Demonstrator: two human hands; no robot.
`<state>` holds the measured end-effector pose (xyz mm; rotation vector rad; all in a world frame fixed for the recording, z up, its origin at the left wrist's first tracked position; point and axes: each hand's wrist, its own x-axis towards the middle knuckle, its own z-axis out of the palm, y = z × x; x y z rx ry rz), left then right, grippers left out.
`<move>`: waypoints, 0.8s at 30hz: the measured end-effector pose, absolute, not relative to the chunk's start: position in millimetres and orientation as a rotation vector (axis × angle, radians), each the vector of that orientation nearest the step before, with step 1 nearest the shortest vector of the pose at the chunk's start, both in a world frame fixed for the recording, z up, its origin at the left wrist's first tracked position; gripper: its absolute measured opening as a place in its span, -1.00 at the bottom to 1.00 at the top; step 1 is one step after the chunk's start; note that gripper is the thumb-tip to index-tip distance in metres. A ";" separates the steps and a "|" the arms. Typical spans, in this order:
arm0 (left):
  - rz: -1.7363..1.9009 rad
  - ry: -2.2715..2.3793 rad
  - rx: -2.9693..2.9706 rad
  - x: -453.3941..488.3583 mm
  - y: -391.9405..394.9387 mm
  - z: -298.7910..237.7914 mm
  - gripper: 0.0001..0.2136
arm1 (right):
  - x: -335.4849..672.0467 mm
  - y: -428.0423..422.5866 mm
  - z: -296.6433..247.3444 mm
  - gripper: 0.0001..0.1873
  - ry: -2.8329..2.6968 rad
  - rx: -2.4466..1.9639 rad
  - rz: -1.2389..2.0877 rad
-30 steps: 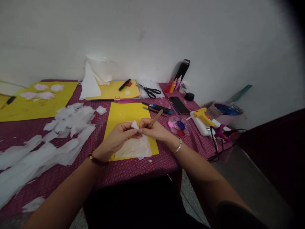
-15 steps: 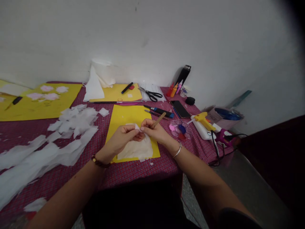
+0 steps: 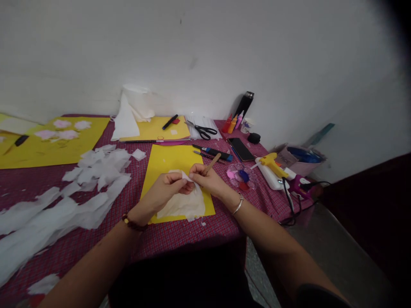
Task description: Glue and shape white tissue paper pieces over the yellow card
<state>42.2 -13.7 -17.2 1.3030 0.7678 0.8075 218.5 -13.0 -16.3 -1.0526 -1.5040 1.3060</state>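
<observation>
Both my hands meet over a yellow sheet (image 3: 167,159) on the red checked tablecloth (image 3: 180,231). My left hand (image 3: 164,191) is closed, pinching the edge of a thin white tissue piece (image 3: 186,204) that lies on the sheet. My right hand (image 3: 205,179) is closed round a wooden stick (image 3: 212,163) whose free end points up and to the right, and its fingertips also touch the tissue where the left hand pinches it.
Several torn white tissue pieces (image 3: 96,169) lie left of the sheet. Scissors (image 3: 203,128), markers (image 3: 214,151), a phone (image 3: 242,148), a paint palette (image 3: 240,176), glue guns (image 3: 272,162) with cables and a black bottle (image 3: 244,105) crowd the right. Another yellow sheet with pink flowers (image 3: 58,132) lies far left.
My hands stay together on the tissue; the view has tilted slightly, and the fingers have shifted a little along the tissue edge.
</observation>
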 end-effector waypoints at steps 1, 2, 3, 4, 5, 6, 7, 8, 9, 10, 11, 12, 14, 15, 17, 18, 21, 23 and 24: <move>0.805 0.773 1.298 42.3 -13.8 -17.0 -0.84 | 218.5 -13.2 -16.0 -0.83 -1.505 -1.053 1.307; 0.802 0.774 1.292 42.4 -13.9 -16.8 -0.83 | 218.5 -13.5 -15.8 -0.82 -1.505 -1.053 1.307; 0.801 0.775 1.286 42.5 -14.0 -16.6 -0.83 | 218.5 -13.7 -15.5 -0.82 -1.504 -1.053 1.306; 0.800 0.774 1.281 42.6 -14.2 -16.4 -0.84 | 218.6 -13.9 -15.3 -0.82 -1.502 -1.052 1.305; 0.802 0.771 1.275 42.7 -14.3 -16.1 -0.84 | 218.5 -14.0 -15.1 -0.82 -1.500 -1.051 1.302; 0.804 0.769 1.271 42.8 -14.4 -15.9 -0.85 | 218.5 -14.0 -15.0 -0.82 -1.497 -1.050 1.299; 0.805 0.770 1.271 42.9 -14.5 -15.8 -0.85 | 218.4 -14.0 -14.9 -0.82 -1.496 -1.051 1.297; 0.807 0.774 1.275 43.0 -14.6 -15.8 -0.86 | 218.4 -13.9 -15.0 -0.82 -1.497 -1.056 1.297; 0.808 0.778 1.282 43.0 -14.6 -15.9 -0.86 | 218.4 -13.8 -15.1 -0.82 -1.497 -1.063 1.296; 0.809 0.781 1.290 42.9 -14.6 -16.1 -0.86 | 218.3 -13.6 -15.2 -0.82 -1.496 -1.069 1.296; 0.810 0.784 1.299 42.8 -14.5 -16.4 -0.86 | 218.3 -13.5 -15.4 -0.81 -1.494 -1.073 1.297; 0.809 0.785 1.307 42.7 -14.4 -16.6 -0.86 | 218.3 -13.4 -15.6 -0.81 -1.492 -1.074 1.300; 0.809 0.786 1.311 42.6 -14.4 -16.4 -0.86 | 218.3 -13.2 -15.8 -0.82 -1.491 -1.074 1.305; 0.808 0.787 1.309 42.7 -14.6 -15.9 -0.86 | 218.3 -13.2 -15.6 -0.83 -1.492 -1.075 1.308; 0.807 0.793 1.301 43.0 -15.1 -14.2 -0.86 | 218.3 -13.3 -15.1 -0.85 -1.496 -1.080 1.309; 0.807 0.796 1.296 43.3 -15.4 -13.2 -0.85 | 218.3 -13.5 -14.8 -0.85 -1.497 -1.081 1.307; 0.810 0.801 1.291 43.8 -16.2 -11.8 -0.84 | 218.3 -13.7 -14.6 -0.85 -1.503 -1.080 1.300; 0.807 0.797 1.294 43.5 -16.2 -12.6 -0.83 | 218.3 -13.6 -15.5 -0.85 -1.503 -1.077 1.295; 0.804 0.798 1.295 43.3 -16.0 -13.6 -0.83 | 218.2 -13.5 -16.0 -0.85 -1.502 -1.074 1.295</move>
